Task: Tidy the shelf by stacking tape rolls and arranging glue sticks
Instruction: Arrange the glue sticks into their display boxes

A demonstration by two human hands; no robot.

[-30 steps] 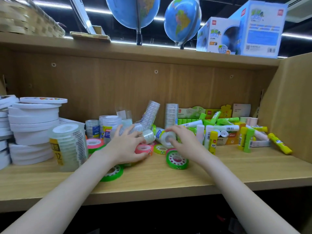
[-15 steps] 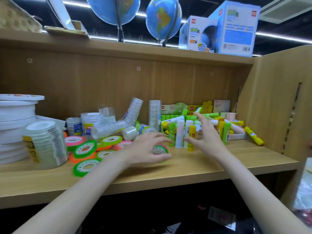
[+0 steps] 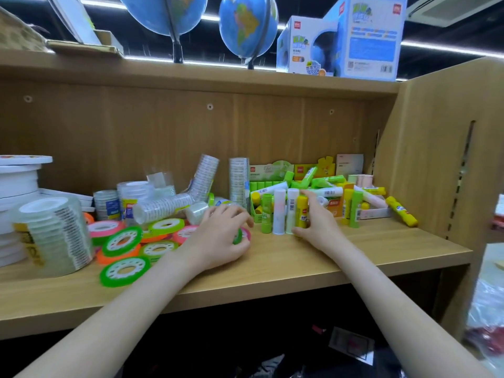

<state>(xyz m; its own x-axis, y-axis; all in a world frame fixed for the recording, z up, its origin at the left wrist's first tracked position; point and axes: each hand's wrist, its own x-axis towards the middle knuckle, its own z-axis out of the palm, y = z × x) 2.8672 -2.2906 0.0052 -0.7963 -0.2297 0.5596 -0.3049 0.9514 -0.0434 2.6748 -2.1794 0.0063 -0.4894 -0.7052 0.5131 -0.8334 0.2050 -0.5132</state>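
Note:
Flat green, pink and orange tape rolls [image 3: 124,242] lie scattered on the wooden shelf [image 3: 286,266]. My left hand [image 3: 221,240] curls over a pink and green roll [image 3: 243,236] at the right end of that heap. Several glue sticks [image 3: 279,211] stand upright in a short row at the middle of the shelf. My right hand [image 3: 316,222] grips the yellow glue stick [image 3: 302,207] at the right end of the row, thumb low at its base. More green and yellow glue sticks [image 3: 321,184] lie jumbled behind, over open boxes.
Clear tape stacks [image 3: 53,233] and white tape discs [image 3: 16,186] fill the left side. Tubes of small clear rolls [image 3: 163,207] lean at the back. A yellow glue stick [image 3: 401,211] lies near the right wall. Globes [image 3: 248,25] and boxes sit on the shelf above.
My right hand has come down from the jumbled pile onto the upright row and closed on the yellow stick. My left hand stays on the pink and green roll. The camera has shifted a little to the right.

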